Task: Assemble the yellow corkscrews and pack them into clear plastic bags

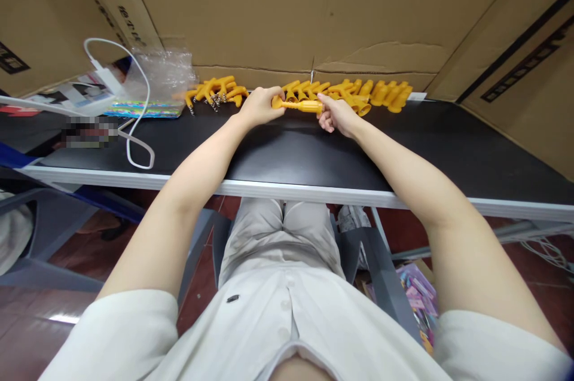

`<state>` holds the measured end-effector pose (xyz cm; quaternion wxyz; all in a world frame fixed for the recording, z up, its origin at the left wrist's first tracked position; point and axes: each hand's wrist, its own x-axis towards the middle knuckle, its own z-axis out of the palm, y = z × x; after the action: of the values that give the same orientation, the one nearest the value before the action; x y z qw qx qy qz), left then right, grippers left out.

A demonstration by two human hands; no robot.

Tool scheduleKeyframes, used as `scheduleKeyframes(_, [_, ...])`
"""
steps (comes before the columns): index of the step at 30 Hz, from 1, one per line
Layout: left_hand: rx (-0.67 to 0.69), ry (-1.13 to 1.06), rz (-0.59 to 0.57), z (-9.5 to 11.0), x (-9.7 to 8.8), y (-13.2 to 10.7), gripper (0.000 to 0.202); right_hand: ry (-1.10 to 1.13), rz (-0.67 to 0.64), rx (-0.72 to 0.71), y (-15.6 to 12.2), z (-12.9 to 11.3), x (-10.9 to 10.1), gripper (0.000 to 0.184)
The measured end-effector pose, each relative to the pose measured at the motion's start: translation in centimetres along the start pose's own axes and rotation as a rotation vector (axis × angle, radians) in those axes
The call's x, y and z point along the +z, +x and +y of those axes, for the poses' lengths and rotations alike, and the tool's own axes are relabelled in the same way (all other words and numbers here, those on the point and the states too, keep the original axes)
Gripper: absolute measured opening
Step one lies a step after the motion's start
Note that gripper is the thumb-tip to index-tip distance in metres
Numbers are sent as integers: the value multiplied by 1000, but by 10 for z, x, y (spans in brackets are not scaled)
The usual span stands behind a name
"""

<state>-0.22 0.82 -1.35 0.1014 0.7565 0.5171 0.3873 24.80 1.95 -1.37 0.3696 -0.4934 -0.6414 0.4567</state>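
My left hand (259,106) and my right hand (337,115) grip the two ends of one orange plastic piece (299,106), held level just above the black table (314,154). Both hands have their fingers closed on it. Behind them, along the cardboard wall, lies a row of several similar orange pieces (359,93). A second cluster of orange pieces with small metal screws (217,91) sits to the left of my left hand.
A crumpled clear plastic bag (164,73) and a colourful packet (139,109) lie at the back left, beside a white charger with its looped cable (134,148). Cardboard sheets (287,10) wall in the back and right. A box of colourful items (417,297) sits under the table.
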Motion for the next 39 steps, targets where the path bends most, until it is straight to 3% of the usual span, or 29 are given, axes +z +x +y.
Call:
scheduleKeyframes(9, [-4,-32,33,0,5,3,22,22,-47,136,2,-4,-10,75])
scheduleKeyframes(14, [-10,70,4,-4,6,6,22,122,-105,21,-2,-9,-17,42])
scheduleKeyframes(19, [-36,247,-70,2,2,2,33,141,-121,-28,-4,-7,-18,35])
scheduleKeyframes(33, [-29,327,-62,9,4,-2,35,77,1,34,1,-3,-7,52])
scheduleKeyframes(39, [-12,302,-87,3,4,1,37,62,12,69,-2,-7,-5,53])
